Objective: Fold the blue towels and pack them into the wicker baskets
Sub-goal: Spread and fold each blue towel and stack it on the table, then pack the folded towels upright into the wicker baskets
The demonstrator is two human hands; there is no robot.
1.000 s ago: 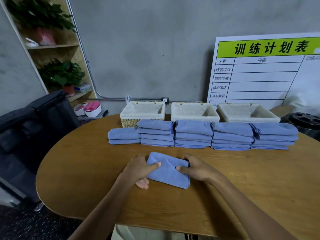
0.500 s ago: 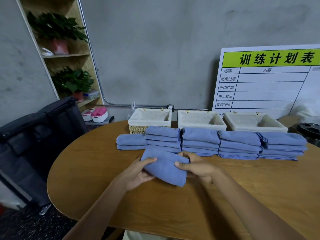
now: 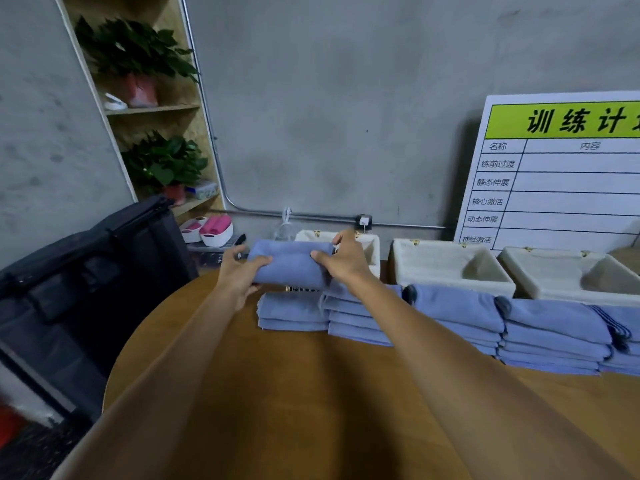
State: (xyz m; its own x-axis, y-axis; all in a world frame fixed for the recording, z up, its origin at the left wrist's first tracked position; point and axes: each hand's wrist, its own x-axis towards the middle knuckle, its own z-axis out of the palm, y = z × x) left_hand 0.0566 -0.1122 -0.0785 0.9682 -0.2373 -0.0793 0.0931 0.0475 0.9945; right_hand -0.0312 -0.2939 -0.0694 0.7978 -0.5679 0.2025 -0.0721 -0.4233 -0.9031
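I hold a folded blue towel (image 3: 289,263) in the air with both hands, in front of the leftmost wicker basket (image 3: 372,249), whose left part it hides. My left hand (image 3: 242,271) grips the towel's left end, thumb on top. My right hand (image 3: 343,258) grips its right end. Two more lined baskets (image 3: 450,271) (image 3: 568,282) stand in a row to the right. Several stacks of folded blue towels (image 3: 457,317) lie on the table in front of the baskets.
The wooden table (image 3: 311,393) has a rounded left end. A black bag (image 3: 86,282) stands at its left. Behind are a shelf with potted plants (image 3: 162,164) and a white schedule board (image 3: 568,174) leaning on the wall at right.
Both hands lifted the folded towel off the table and carried it forward, over the stacks, up to the leftmost basket. My view moved closer and to the left.
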